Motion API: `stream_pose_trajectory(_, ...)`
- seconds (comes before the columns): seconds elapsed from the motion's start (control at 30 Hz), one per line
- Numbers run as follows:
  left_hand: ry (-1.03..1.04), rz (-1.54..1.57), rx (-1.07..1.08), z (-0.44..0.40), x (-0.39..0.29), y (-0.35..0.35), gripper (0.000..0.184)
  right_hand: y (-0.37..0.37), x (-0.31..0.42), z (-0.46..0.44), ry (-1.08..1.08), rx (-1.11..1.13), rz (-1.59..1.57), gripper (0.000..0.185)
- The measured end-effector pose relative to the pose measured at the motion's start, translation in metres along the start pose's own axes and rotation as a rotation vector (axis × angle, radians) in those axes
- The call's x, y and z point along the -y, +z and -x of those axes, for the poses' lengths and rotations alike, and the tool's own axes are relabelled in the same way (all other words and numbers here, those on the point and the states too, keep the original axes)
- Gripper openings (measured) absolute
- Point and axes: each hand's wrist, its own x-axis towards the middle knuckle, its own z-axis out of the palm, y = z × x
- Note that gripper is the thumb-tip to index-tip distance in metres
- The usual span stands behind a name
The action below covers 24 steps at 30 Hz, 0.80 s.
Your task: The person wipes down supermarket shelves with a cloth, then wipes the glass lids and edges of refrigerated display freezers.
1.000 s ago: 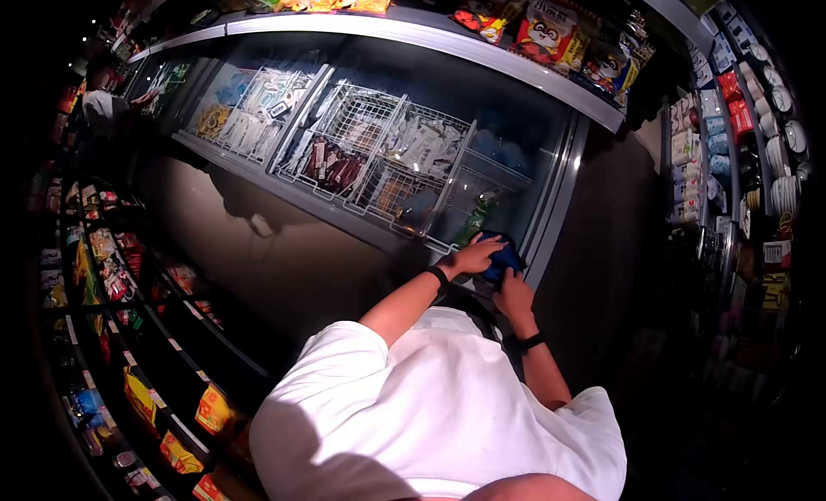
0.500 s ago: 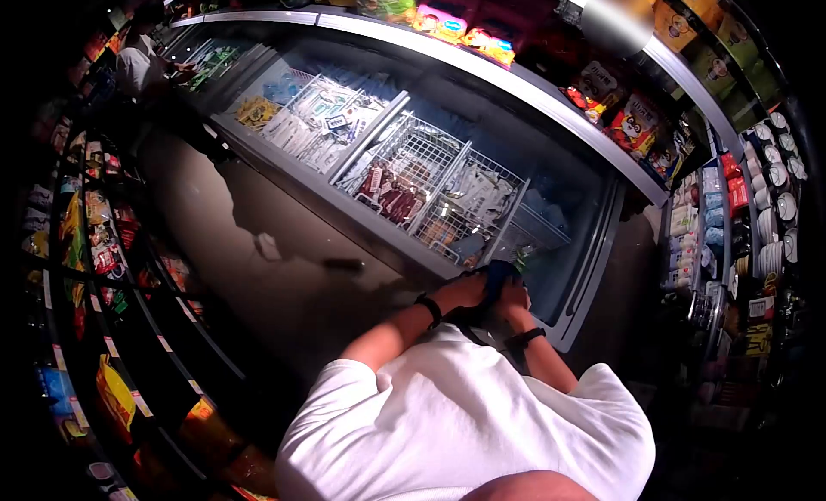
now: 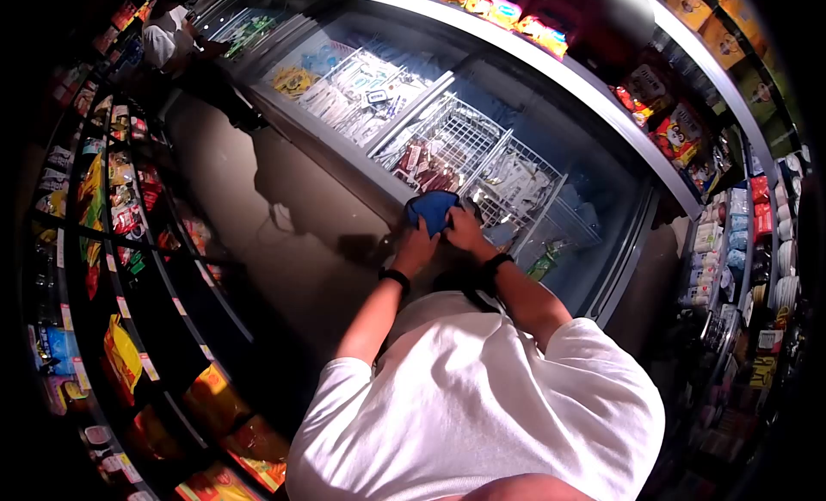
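A folded blue cloth (image 3: 433,207) is held up between both hands, over the front edge of the chest freezer (image 3: 351,157). My left hand (image 3: 416,247) grips its lower left side, the fingers closed on the fabric. On the other side, my right hand (image 3: 465,231) pinches the right edge of the cloth. Both wrists wear dark bands. Just beyond the hands, a white wire basket (image 3: 469,122) inside the freezer holds dark red packets (image 3: 423,167). White packets (image 3: 521,181) lie in the compartment to its right.
Shelves of snack bags (image 3: 123,355) run along the left. Over the freezer, a lit shelf edge (image 3: 516,49) carries more bags. Another shelf of packaged goods (image 3: 707,243) stands at right. Another person in a white top (image 3: 168,43) stands by the freezer's far left end.
Both hands have moved left and up in view with the blue cloth, which now shows more plainly. My arms are stretched further forward. The camera view has shifted, so the freezer appears further right.
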Motion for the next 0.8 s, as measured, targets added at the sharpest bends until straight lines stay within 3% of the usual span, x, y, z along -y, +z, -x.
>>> stream_pose_trajectory(0.03, 0.123, -0.128, -0.182, -0.001, 0.001, -0.003, 0.07, -0.004, -0.007, -0.007, -0.017, 0.008, -0.017, 0.034)
stream_pose_trajectory(0.13, 0.187, -0.201, -0.229, -0.018, -0.018, -0.024, 0.055, -0.034, -0.025, -0.015, -0.09, -0.147, 0.106, 0.03)
stream_pose_trajectory(0.17, 0.21, -0.208, -0.255, -0.026, -0.026, -0.03, 0.049, -0.049, -0.032, -0.018, 0.003, -0.064, 0.124, 0.032)
stream_pose_trajectory(0.27, 0.279, -0.138, -0.184, -0.049, -0.015, 0.022, 0.048, -0.077, -0.064, -0.011, 0.204, -0.085, 0.152, 0.032)
stream_pose_trajectory(0.33, 0.391, -0.304, -0.135, -0.076, -0.029, 0.041, 0.047, -0.101, -0.091, -0.002, 0.225, -0.219, 0.195, 0.03)
stream_pose_trajectory(0.37, 0.468, -0.315, -0.196, -0.078, -0.039, 0.052, 0.047, -0.114, -0.108, 0.007, 0.294, -0.167, 0.137, 0.029)
stream_pose_trajectory(0.43, 0.642, -0.661, -0.179, -0.081, -0.062, 0.08, 0.05, -0.14, -0.126, 0.033, 0.471, -0.235, 0.159, 0.029)
stream_pose_trajectory(0.5, 0.641, -0.898, -0.178, -0.073, -0.122, 0.084, 0.053, -0.154, -0.167, 0.068, 0.385, -0.349, 0.219, 0.028)
stream_pose_trajectory(0.57, 0.582, -0.508, -0.121, -0.056, -0.171, 0.09, 0.056, -0.182, -0.173, 0.104, 0.481, -0.418, 0.249, 0.03)
stream_pose_trajectory(0.63, 0.77, -0.458, -0.12, -0.045, -0.205, 0.111, 0.053, -0.201, -0.19, 0.14, 0.629, -0.411, 0.254, 0.032)
stream_pose_trajectory(0.7, 0.927, -0.333, 0.028, -0.03, -0.233, 0.128, 0.044, -0.225, -0.182, 0.18, 1.025, -0.201, 0.29, 0.046)
stream_pose_trajectory(0.77, 1.049, -0.027, 0.11, -0.007, -0.243, 0.149, 0.028, -0.224, -0.212, 0.229, 0.936, -0.139, 0.397, 0.062)
stream_pose_trajectory(0.8, 1.084, -0.031, 0.187, 0.004, -0.254, 0.145, 0.022, -0.218, -0.205, 0.245, 0.815, -0.264, 0.59, 0.073)
